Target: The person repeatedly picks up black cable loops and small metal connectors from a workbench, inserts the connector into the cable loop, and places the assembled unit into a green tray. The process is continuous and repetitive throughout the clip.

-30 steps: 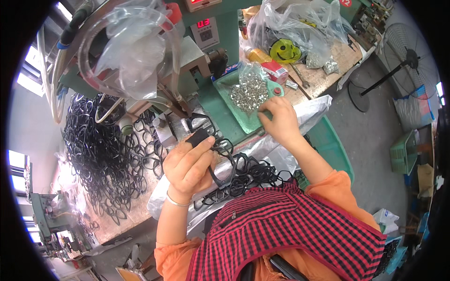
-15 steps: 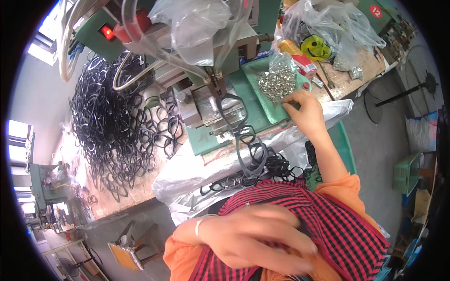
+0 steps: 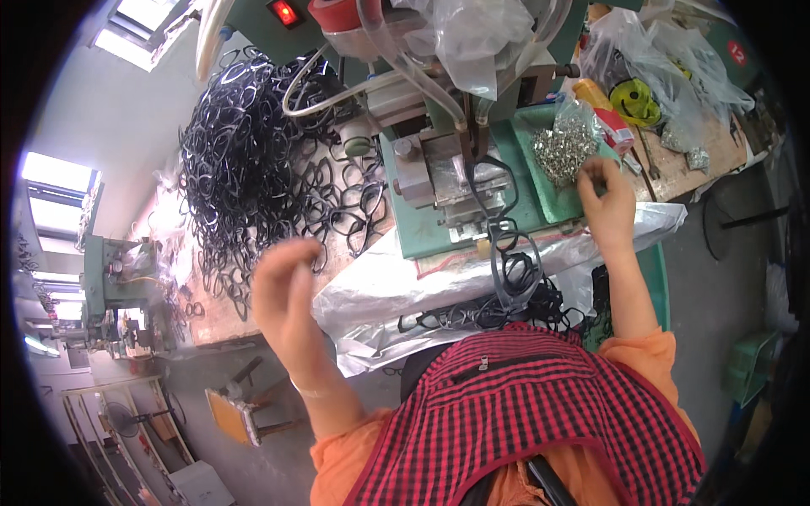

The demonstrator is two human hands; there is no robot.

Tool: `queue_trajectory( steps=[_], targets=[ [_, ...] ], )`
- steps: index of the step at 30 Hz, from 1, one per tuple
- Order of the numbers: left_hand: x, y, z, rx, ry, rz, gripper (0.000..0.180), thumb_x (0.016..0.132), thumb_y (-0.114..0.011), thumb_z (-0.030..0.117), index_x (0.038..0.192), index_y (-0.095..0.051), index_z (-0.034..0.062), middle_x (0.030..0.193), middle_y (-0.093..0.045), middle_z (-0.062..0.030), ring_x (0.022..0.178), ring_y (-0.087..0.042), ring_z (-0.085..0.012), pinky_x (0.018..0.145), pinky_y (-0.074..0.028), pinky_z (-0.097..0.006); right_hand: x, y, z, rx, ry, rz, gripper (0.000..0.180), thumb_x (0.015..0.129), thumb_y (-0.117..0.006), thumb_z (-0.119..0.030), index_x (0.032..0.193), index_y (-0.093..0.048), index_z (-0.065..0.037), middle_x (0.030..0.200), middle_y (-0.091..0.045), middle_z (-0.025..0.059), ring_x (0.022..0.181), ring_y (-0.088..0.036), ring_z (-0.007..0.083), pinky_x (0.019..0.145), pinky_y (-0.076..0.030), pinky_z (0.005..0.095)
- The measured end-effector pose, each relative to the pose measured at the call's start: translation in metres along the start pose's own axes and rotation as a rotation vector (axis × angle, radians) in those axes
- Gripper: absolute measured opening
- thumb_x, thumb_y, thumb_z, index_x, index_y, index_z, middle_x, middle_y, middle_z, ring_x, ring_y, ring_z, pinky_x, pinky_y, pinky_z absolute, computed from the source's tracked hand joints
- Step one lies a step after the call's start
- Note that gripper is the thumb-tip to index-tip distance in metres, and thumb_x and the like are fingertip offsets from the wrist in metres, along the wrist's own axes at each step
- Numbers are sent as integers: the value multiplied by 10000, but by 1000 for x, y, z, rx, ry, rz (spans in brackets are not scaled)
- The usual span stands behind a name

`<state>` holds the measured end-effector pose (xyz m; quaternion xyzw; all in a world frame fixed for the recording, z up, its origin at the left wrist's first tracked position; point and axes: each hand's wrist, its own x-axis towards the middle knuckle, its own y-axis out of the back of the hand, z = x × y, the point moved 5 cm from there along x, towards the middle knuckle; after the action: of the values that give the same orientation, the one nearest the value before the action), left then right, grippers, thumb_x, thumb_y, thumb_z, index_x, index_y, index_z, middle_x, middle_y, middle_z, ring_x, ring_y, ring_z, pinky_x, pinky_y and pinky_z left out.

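My right hand is at the near right edge of a green tray, beside a heap of small shiny metal parts. Its fingers are bent in a pinch, and whatever lies between the tips is too small to make out. My left hand, blurred by motion, hovers near the table's front edge with fingers curved and apart, seemingly holding nothing. Between my hands, a dark eyeglass frame sits at the green machine's head. Another grey-black frame hangs below it over the front edge.
A large tangled pile of black eyeglass frames covers the table's left side. More frames lie near my lap by a silvery sheet. Clear tubes and a plastic bag hang above. A stool stands lower left.
My left hand has swung from in front of my apron up and left toward the frame pile. My right hand stays at the tray. The whole view has shifted, moving the scene rightward.
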<state>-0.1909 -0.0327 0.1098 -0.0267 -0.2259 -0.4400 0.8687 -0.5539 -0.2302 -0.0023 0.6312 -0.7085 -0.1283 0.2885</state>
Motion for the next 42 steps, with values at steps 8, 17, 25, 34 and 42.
queue_trajectory(
  steps=[8,17,25,34,42],
  targets=[
    [60,16,-177,1114,-192,-368,212,770,-768,74,982,-759,84,1221,-670,-125,1145,-600,-342,991,-494,-414,9,-8,-16,-202,437,133,128,904,-681,-28,1014,-747,-25,930,-707,139,855,-680,280,777,-526,352],
    [63,-33,-143,951,-490,176,140,918,-731,148,962,-720,16,1105,-723,-121,1011,-641,-328,916,-498,-418,-4,5,-84,297,330,-105,89,870,-720,-18,953,-743,2,930,-722,63,913,-678,156,849,-510,287],
    [18,-31,-159,-208,100,295,84,1049,-613,116,1045,-589,35,956,-603,-2,861,-569,-71,745,-495,-225,4,-49,-125,806,49,-273,463,798,-760,-6,1236,-611,2,941,-681,41,894,-643,106,858,-504,277],
    [66,-76,28,-402,-458,16,166,1026,-562,24,1190,-563,-4,1093,-666,-160,1007,-669,-224,858,-605,-397,-5,-63,-137,1026,-71,-340,527,815,-739,20,1314,-570,31,1007,-719,79,990,-642,118,896,-504,268],
    [11,-115,32,49,-807,-314,228,772,-778,-11,979,-718,65,1067,-766,-140,650,-620,-247,655,-508,-320,-7,-24,-125,557,255,-372,488,929,-651,-64,1404,-554,-8,1353,-645,91,1270,-595,209,1124,-424,362]
  ],
)
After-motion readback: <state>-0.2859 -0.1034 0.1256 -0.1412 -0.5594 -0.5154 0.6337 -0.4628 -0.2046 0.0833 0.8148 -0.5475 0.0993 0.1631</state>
